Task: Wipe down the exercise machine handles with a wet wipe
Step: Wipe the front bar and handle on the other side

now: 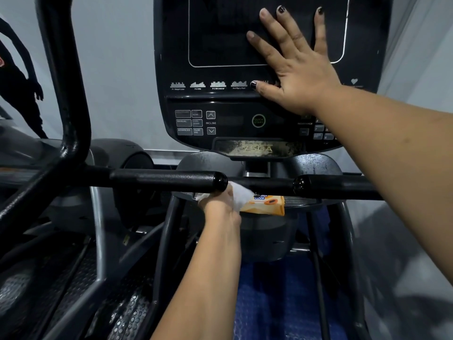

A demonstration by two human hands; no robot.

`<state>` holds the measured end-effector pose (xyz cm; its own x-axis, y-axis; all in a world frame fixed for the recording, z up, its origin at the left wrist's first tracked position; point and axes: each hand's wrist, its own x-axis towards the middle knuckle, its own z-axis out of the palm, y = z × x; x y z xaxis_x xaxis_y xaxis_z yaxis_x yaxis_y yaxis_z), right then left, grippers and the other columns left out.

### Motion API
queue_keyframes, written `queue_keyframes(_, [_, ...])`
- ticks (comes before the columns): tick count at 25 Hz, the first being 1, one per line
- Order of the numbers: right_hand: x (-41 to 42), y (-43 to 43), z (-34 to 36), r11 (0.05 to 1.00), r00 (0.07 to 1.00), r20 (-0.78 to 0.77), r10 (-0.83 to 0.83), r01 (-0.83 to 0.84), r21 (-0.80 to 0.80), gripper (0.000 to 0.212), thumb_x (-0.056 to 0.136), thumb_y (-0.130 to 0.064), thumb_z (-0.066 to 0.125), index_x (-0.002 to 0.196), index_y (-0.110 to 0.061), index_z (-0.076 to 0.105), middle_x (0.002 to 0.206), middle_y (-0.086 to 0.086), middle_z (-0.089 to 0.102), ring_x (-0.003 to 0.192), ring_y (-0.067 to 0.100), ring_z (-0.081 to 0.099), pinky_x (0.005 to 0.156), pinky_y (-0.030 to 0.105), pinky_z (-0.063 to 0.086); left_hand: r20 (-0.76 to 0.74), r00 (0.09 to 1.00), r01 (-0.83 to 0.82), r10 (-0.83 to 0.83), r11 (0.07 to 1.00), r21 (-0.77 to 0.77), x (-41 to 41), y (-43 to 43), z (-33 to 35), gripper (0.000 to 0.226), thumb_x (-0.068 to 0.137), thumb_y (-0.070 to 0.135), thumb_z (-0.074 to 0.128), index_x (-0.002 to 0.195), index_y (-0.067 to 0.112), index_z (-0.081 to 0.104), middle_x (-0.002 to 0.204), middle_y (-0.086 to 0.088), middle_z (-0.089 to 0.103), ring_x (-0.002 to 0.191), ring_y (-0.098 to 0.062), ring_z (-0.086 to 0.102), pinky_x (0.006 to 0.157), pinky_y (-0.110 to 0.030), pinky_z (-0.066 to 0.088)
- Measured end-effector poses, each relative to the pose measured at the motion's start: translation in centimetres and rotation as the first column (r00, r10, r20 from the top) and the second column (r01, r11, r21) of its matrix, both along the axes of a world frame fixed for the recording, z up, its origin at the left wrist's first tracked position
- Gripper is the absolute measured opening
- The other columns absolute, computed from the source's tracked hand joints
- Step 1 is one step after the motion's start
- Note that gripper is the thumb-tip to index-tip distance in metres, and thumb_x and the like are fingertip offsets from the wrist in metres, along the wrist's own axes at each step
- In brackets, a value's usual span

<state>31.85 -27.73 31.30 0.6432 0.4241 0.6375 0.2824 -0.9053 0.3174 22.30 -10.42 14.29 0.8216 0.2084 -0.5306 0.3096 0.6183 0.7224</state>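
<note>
From over the person's shoulder, the black console [245, 94] of the exercise machine fills the top of the view. The right hand [296, 69] lies flat on its screen, fingers spread wide, holding nothing. Below the console, the left hand [220, 204] is closed around a crumpled white wet wipe [241, 196], just under the rounded end of the left handle [166, 180]. An orange wipe packet [267, 204] rests beside that hand, beneath the console.
</note>
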Motion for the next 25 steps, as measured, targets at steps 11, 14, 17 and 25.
queue_keyframes(11, [0.1,0.0,-0.1,1.000,1.000,-0.003,-0.004,0.004,-0.003,0.076,0.092,-0.067,0.025,0.156,-0.035,0.000,0.165,0.001,-0.006,0.152,0.022,-0.006,0.114,0.068,-0.002,-0.003,0.987,-0.158,0.158,0.987,-0.028,3.3,-0.4,-1.2,0.019,0.095,0.023,0.059,0.110,0.011,0.063,0.099,-0.003,0.065,0.079,-0.018,0.063,0.055,-0.026,0.054])
queue_keyframes(14, [0.1,0.1,0.1,1.000,1.000,-0.006,-0.003,0.003,-0.004,0.076,0.093,-0.067,0.026,0.156,-0.036,-0.001,0.165,0.001,-0.006,0.152,0.023,-0.006,0.113,0.069,0.000,0.035,0.995,-0.089,0.093,0.990,-0.109,3.8,-0.8,-1.6,0.019,0.100,0.036,0.049,0.102,0.020,0.058,0.104,0.001,0.062,0.086,-0.013,0.061,0.072,-0.026,0.054])
queue_keyframes(17, [0.1,0.0,0.0,1.000,1.000,-0.004,-0.008,0.008,-0.005,0.075,0.093,-0.067,0.026,0.156,-0.036,-0.001,0.165,0.002,-0.006,0.152,0.023,-0.006,0.113,0.069,0.000,-0.016,0.984,-0.178,0.178,0.975,-0.133,2.5,-2.6,-1.1,0.014,0.097,0.032,0.058,0.089,0.021,0.054,0.100,-0.002,0.062,0.074,-0.015,0.059,0.063,-0.027,0.049])
queue_keyframes(25, [-0.1,0.0,0.1,1.000,1.000,-0.010,-0.012,0.012,-0.005,0.075,0.092,-0.066,0.027,0.156,-0.036,0.000,0.165,0.000,-0.006,0.152,0.022,-0.006,0.114,0.069,-0.001,-0.136,0.951,-0.273,0.277,0.961,0.052,3.0,-0.8,-0.7,0.025,0.103,0.021,0.040,0.119,0.014,0.058,0.125,-0.004,0.059,0.115,-0.023,0.054,0.091,-0.031,0.048])
